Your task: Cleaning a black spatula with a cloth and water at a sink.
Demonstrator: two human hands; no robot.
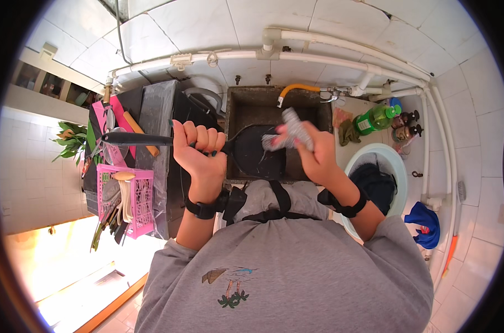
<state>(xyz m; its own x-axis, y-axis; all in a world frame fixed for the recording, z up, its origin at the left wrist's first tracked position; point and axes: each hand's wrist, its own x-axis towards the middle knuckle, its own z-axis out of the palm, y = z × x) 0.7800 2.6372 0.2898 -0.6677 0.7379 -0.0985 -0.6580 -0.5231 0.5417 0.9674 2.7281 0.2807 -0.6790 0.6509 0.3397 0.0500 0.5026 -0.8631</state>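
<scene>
My left hand (200,158) is wrapped round the long black handle of a frying pan (256,152). The handle sticks out to the left past my fist, and the dark round pan sits over the stone sink (246,105). A grey striped cloth (297,129) is bunched in my right hand (320,157), over the right side of the pan. Both hand and cloth are slightly smeared by motion. Whether the cloth touches the pan I cannot tell. Behind them, an orange hose (296,87) on the tap hangs over the sink's back edge.
A pink basket (142,205) with utensils stands at left on a black surface. To the right are a green bottle (371,121), pump bottles (404,125), a dark green rag (349,132) and a pale basin (399,172) holding dark cloth. White pipes (329,58) run along the wall.
</scene>
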